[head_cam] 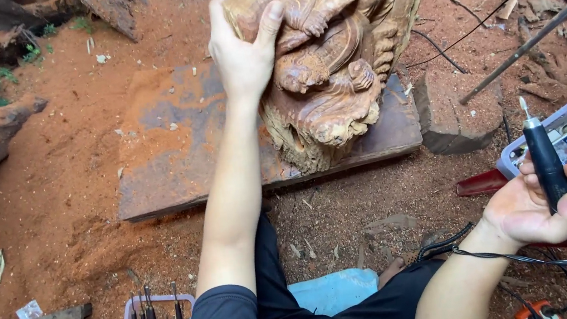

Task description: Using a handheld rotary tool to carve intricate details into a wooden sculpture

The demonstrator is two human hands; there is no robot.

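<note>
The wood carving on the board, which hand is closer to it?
Left. The left hand grips the wood carving at its upper edge; the right hand holds a rotary tool off to its lower right.

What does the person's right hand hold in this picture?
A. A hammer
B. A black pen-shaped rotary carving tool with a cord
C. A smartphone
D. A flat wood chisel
B: the right hand is closed around a black rotary carving tool, bit pointing up, while the left hand grips the top of the wooden carving.
</note>
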